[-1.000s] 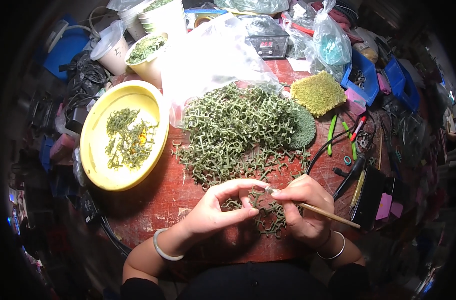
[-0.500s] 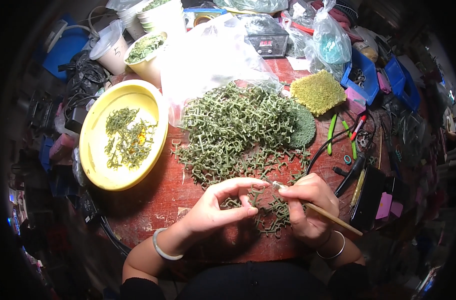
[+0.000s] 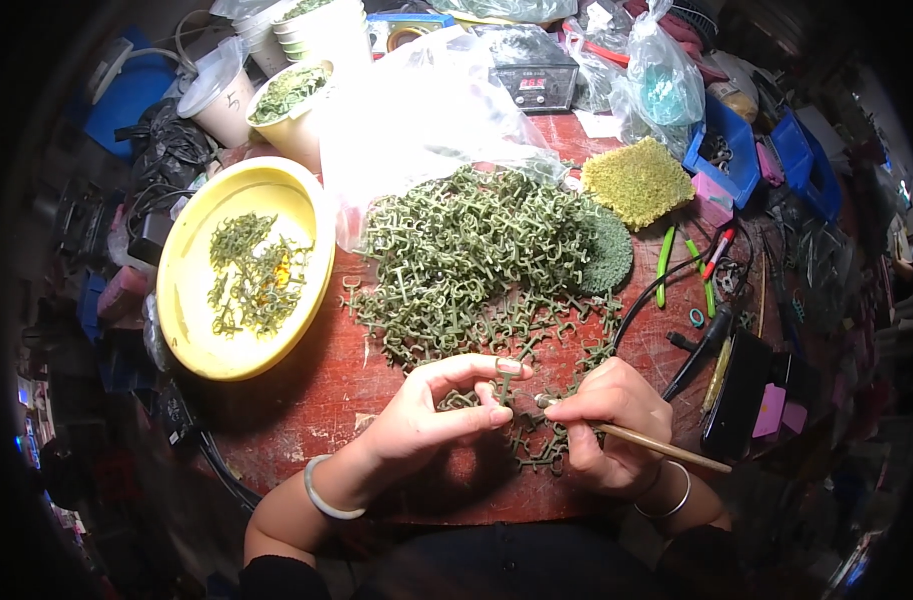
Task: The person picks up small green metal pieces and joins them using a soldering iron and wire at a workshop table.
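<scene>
My left hand [image 3: 425,418] pinches a small green forked piece [image 3: 507,386] between thumb and fingertips, above the near part of the table. Closed around a thin wooden-handled tool [image 3: 669,449], my right hand [image 3: 619,415] is just to the right of that piece. The tool's pale tip shows past the fingertips, apart from the piece; its exact kind is hidden by the fingers. Several similar pieces [image 3: 545,458] lie on the table under both hands. Beyond the hands spreads a large heap of the same green pieces [image 3: 467,255].
A yellow basin [image 3: 187,330] with green pieces inside stands left of the heap. A clear plastic bag [image 3: 417,130] lies behind it. To the right are a yellow-green sponge [image 3: 637,185], green-handled tools [image 3: 665,268], a black cable and blue bins [image 3: 725,150]. White tubs [image 3: 222,110] stand far left.
My right hand has moved slightly left and down, with the tool handle tilting flatter. The green piece in my left hand has turned more upright, and my left fingers have shifted slightly left.
</scene>
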Demonstrator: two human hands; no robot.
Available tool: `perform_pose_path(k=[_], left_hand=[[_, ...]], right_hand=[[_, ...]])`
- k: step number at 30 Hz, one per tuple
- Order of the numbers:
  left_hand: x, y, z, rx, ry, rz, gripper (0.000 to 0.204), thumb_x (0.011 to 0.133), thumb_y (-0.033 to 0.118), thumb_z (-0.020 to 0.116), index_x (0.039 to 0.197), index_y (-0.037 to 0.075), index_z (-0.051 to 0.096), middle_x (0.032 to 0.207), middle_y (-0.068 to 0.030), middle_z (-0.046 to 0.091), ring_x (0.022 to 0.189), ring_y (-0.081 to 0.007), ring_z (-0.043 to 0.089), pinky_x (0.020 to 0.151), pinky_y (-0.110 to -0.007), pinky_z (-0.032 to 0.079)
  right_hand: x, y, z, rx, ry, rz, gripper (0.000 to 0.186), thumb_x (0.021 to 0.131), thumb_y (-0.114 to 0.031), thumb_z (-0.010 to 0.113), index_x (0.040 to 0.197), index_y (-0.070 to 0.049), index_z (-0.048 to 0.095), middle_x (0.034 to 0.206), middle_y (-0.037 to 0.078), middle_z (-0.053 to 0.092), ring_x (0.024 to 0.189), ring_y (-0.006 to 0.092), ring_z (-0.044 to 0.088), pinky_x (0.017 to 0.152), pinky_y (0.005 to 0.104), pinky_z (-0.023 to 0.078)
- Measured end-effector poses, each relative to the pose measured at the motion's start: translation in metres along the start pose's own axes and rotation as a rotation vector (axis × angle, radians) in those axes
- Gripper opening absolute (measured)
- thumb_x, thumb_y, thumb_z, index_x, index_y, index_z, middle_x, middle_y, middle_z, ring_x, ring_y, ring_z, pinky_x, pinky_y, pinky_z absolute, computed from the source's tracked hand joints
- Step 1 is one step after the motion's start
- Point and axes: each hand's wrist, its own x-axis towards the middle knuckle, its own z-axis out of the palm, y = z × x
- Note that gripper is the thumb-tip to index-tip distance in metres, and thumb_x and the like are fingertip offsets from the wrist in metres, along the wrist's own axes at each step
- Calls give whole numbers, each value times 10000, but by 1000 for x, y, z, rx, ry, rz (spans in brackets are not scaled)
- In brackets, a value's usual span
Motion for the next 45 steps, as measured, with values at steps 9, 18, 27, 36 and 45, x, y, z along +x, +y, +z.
perform_pose_path(k=[9,18,27,36,45], left_hand=[[-2,1,1,-37,4,-11,424,943,33,748,1359,-1,672,1212,7,679,898,-47,542,865,-235,486],[-3,-4,0,-106,7,8,392,940,21,745,1323,30,658,1283,-39,672,917,-55,565,852,-237,501],[2,-11,-11,-426,-69,224,82,1026,122,665,1049,54,624,998,-127,660,846,-159,658,615,-235,495],[-1,-5,-9,-415,40,102,103,1041,172,660,1048,80,613,910,-62,661,768,-128,643,574,-214,443],[0,-7,-13,-414,76,131,104,1020,154,680,1055,72,625,871,-45,653,726,-100,610,567,-201,433]], right_hand=[[0,1,4,-62,14,-41,222,766,41,724,982,-4,750,819,90,674,663,245,622,614,344,513],[0,1,1,-22,50,-35,223,768,40,700,981,-2,751,826,92,684,659,237,627,612,341,516],[1,19,11,-247,25,185,214,907,63,713,1110,8,671,909,169,706,803,333,712,725,386,572],[-2,33,15,-379,-195,81,299,797,97,664,1080,1,659,926,165,644,875,360,632,785,436,527],[-1,30,16,-395,-160,56,283,801,56,754,1052,-16,646,913,141,641,880,352,629,789,434,513]])
